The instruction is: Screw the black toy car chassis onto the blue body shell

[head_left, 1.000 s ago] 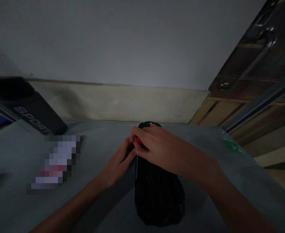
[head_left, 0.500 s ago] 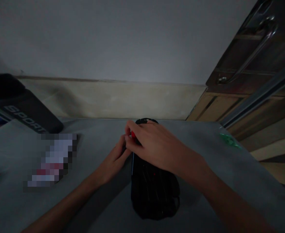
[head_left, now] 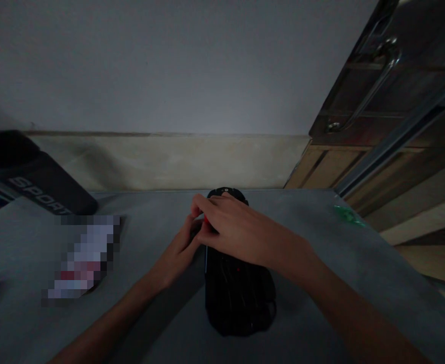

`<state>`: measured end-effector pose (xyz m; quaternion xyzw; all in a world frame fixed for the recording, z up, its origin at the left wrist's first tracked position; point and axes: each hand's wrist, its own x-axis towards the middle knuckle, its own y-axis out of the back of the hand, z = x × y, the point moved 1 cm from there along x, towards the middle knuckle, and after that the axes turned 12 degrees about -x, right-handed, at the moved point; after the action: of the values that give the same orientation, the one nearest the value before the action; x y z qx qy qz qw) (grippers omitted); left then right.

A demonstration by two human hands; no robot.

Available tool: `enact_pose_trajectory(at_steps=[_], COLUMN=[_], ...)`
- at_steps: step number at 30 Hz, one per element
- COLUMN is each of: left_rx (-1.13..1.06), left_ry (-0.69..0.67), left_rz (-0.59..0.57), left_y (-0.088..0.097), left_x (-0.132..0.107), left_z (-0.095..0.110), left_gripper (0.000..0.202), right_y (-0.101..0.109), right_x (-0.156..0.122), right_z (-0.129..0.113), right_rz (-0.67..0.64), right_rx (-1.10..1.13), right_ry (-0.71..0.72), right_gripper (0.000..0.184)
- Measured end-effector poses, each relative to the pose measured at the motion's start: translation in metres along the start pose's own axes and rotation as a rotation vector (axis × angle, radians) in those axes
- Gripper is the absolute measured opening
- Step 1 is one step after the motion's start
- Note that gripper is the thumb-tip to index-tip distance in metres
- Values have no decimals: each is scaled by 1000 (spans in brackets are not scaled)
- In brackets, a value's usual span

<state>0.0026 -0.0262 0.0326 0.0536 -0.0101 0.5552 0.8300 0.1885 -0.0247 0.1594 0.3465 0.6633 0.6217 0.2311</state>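
Observation:
A long black object (head_left: pixel 239 296) with rounded ends and ridges on top lies on the grey table, its far end poking out beyond my hands. A tiny red spot shows on its surface. My right hand (head_left: pixel 237 227) reaches across the object's upper part, its fingers closed at the left edge. Between thumb and forefinger a small red piece (head_left: pixel 207 222) peeks out; its kind is hidden. Beside that edge, my left hand (head_left: pixel 180 247) is closed, with its fingertips meeting the right ones. What the left fingers grip is covered.
On the left stands a dark bottle (head_left: pixel 44 172) lettered SPORT, leaning in view. Near it lies a blurred-out packet (head_left: pixel 84 253). A green wrapper (head_left: pixel 348 216) rests by the right edge of the table (head_left: pixel 313 217). A wall is behind; a door with a metal handle (head_left: pixel 370 96) is at right.
The view has shifted slightly. Both hands stay at the black object's left edge, with only a small shift of the fingers.

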Motion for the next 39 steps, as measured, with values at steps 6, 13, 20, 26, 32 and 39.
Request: enact_pose_trajectory(at_steps=[6,13,20,26,32,39], left_rx=[-21,-4,31,59,39,19], left_ry=[6,4,7,-60,-12,-16], left_rz=[25,16,35,57,28,-1], left_y=[-1,0,0,0,0,1], left_x=[1,0,0,0,2,1], left_z=[-3,-2,-2,1,0,-1], left_gripper=[61,62,58,60,57,55], right_y=[-1,-7,-12,-8,-10,-9], right_x=[0,0,3,0,-1,1], right_z=[-4,1,2,-2,-1,-2], right_rz=[-6,67,55,90,56,81], right_rx=[-176,-114,-178,-60,-174,-128], right_ry=[-159,-31,-159,-75,-167,-46], right_gripper=[22,17,25,23,22,18])
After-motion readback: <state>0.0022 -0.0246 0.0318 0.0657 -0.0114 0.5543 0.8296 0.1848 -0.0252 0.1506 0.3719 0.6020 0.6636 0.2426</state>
